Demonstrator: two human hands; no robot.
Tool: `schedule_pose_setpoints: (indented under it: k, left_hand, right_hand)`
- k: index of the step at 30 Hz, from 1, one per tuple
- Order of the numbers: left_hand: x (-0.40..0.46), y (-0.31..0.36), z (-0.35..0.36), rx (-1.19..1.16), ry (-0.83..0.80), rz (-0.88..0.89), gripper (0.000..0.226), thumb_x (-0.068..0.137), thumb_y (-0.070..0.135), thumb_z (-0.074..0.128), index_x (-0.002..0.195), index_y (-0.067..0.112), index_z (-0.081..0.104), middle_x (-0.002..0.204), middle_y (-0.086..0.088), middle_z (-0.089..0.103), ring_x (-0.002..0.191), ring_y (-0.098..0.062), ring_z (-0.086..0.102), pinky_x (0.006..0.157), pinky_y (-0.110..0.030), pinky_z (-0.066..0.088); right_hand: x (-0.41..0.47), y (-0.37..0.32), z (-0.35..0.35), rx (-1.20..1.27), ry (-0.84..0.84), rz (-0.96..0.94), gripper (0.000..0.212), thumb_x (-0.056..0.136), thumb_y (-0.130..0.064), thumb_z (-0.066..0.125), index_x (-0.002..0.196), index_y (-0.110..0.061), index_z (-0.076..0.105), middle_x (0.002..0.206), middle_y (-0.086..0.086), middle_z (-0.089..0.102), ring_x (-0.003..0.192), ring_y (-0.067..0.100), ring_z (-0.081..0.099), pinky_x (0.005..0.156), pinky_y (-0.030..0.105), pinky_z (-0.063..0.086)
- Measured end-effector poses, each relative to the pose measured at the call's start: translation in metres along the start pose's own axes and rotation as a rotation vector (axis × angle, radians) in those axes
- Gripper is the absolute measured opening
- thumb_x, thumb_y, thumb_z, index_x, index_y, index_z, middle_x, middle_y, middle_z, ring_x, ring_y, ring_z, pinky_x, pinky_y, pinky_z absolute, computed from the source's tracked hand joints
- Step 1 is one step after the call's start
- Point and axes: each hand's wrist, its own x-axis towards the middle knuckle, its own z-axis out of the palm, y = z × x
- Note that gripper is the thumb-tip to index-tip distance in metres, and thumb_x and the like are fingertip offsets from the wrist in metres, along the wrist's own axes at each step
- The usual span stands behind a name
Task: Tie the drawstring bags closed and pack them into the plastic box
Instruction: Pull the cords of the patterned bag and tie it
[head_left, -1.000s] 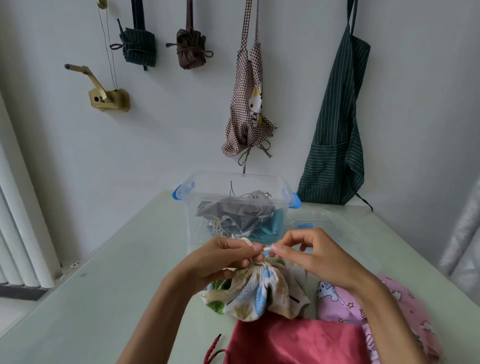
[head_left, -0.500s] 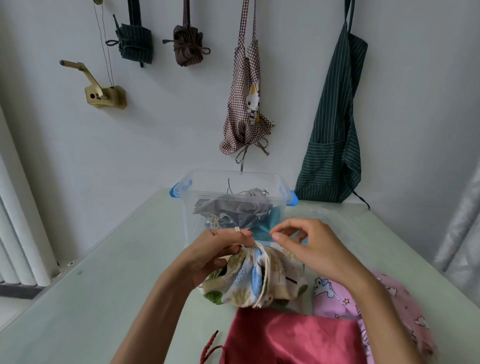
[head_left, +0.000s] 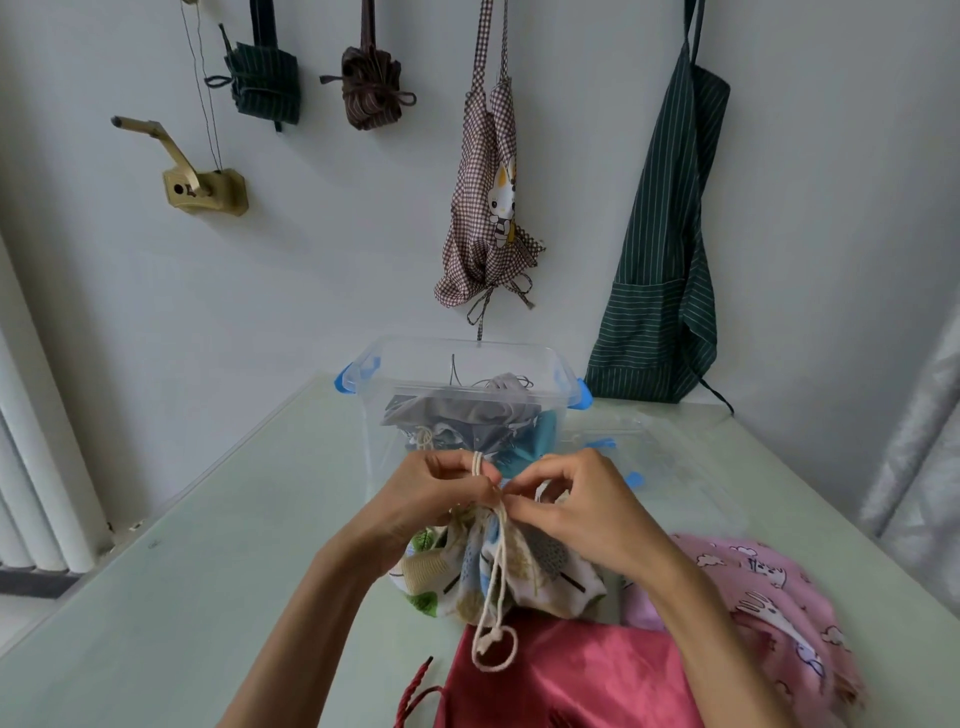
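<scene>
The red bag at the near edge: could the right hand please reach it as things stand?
Probably yes: the red bag lies uncovered just below the right hand, though that hand is busy pinching the cord.

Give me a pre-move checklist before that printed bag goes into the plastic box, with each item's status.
1. Mouth of the printed bag gathered shut: ok.
2. Cream drawstring knotted at the neck: cannot tell; its ends hang loose in front.
3. Left hand gripping the neck: ok.
4. Right hand pinching the cord: ok, fingers curled at the neck.
5. Plastic box open, lid off: ok; bags already lie inside, room above them.
6. Red bag and pink bag tied: not ok, both lie flat on the table.
</scene>
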Motion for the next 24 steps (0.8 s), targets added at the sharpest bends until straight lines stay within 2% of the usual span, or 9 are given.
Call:
schedule_pose_setpoints:
  k: [3, 7, 11, 13, 15, 18, 22, 24]
  left_hand:
    - [0.002, -0.002, -0.003, -0.01, 0.132, 0.021, 0.013, 0.063, 0.011, 0.071, 0.07, 0.022, 0.073, 0.068, -0.002, 0.066, 0.059, -0.006, 0.049, 0.048, -0.015, 0.032]
    - [0.002, -0.002, 0.001, -0.014, 0.239, 0.121, 0.014, 0.071, -0.001, 0.073, 0.077, 0.011, 0.076, 0.073, -0.011, 0.073, 0.065, -0.009, 0.065, 0.059, -0.015, 0.05]
    - [0.002, -0.004, 0.008, 0.008, 0.308, 0.242, 0.007, 0.073, 0.003, 0.076, 0.078, 0.007, 0.077, 0.076, -0.004, 0.075, 0.072, -0.013, 0.071, 0.069, -0.019, 0.055]
    - [0.002, -0.006, 0.008, 0.025, 0.359, 0.301, 0.004, 0.074, 0.007, 0.078, 0.077, 0.008, 0.078, 0.076, 0.0, 0.076, 0.073, -0.013, 0.072, 0.069, -0.022, 0.056]
    - [0.002, -0.007, 0.005, 0.046, 0.394, 0.334, 0.004, 0.072, 0.01, 0.08, 0.075, 0.009, 0.077, 0.076, 0.001, 0.076, 0.071, -0.014, 0.072, 0.07, -0.027, 0.058]
    - [0.001, -0.007, 0.005, 0.123, 0.424, 0.347, 0.008, 0.068, 0.014, 0.083, 0.067, 0.012, 0.075, 0.07, 0.001, 0.074, 0.068, -0.012, 0.072, 0.071, -0.037, 0.06]
    - [0.002, -0.008, 0.008, 0.174, 0.404, 0.336, 0.012, 0.066, 0.016, 0.084, 0.064, 0.013, 0.073, 0.067, 0.001, 0.074, 0.067, -0.012, 0.072, 0.07, -0.043, 0.059]
    - [0.003, -0.007, 0.007, 0.134, 0.367, 0.322, 0.011, 0.067, 0.013, 0.084, 0.066, 0.01, 0.074, 0.071, 0.0, 0.075, 0.069, -0.014, 0.073, 0.072, -0.043, 0.059]
  right_hand:
    - [0.003, -0.002, 0.006, 0.059, 0.069, -0.02, 0.002, 0.071, -0.025, 0.076, 0.07, -0.025, 0.075, 0.064, -0.007, 0.066, 0.055, -0.001, 0.052, 0.057, 0.017, 0.043]
    - [0.004, -0.001, 0.011, 0.063, 0.109, -0.027, 0.015, 0.059, -0.038, 0.067, 0.065, -0.025, 0.07, 0.058, -0.01, 0.06, 0.054, 0.0, 0.05, 0.058, 0.022, 0.043]
    - [0.004, 0.0, 0.009, 0.025, 0.203, -0.043, 0.005, 0.067, -0.028, 0.071, 0.064, -0.024, 0.069, 0.06, -0.01, 0.059, 0.054, 0.001, 0.05, 0.06, 0.027, 0.047]
    - [0.005, -0.001, 0.008, -0.012, 0.244, -0.054, 0.006, 0.073, -0.029, 0.072, 0.068, -0.026, 0.071, 0.063, -0.011, 0.063, 0.056, 0.001, 0.053, 0.06, 0.024, 0.048]
    - [0.006, -0.001, 0.006, 0.034, 0.208, -0.019, 0.008, 0.081, -0.03, 0.069, 0.076, -0.026, 0.074, 0.067, -0.012, 0.068, 0.059, -0.002, 0.057, 0.06, 0.016, 0.047]
    - [0.007, 0.001, 0.005, 0.194, 0.112, 0.111, 0.011, 0.086, -0.032, 0.065, 0.081, -0.024, 0.071, 0.071, -0.007, 0.07, 0.068, 0.003, 0.063, 0.065, 0.019, 0.05]
    - [0.006, 0.001, 0.005, 0.382, 0.058, 0.221, 0.009, 0.087, -0.022, 0.064, 0.082, -0.022, 0.072, 0.061, -0.009, 0.062, 0.048, 0.002, 0.053, 0.049, 0.011, 0.041]
    - [0.005, 0.001, 0.003, 0.449, 0.067, 0.249, 0.007, 0.085, -0.02, 0.067, 0.083, -0.018, 0.074, 0.06, -0.006, 0.061, 0.046, 0.001, 0.05, 0.046, 0.01, 0.039]
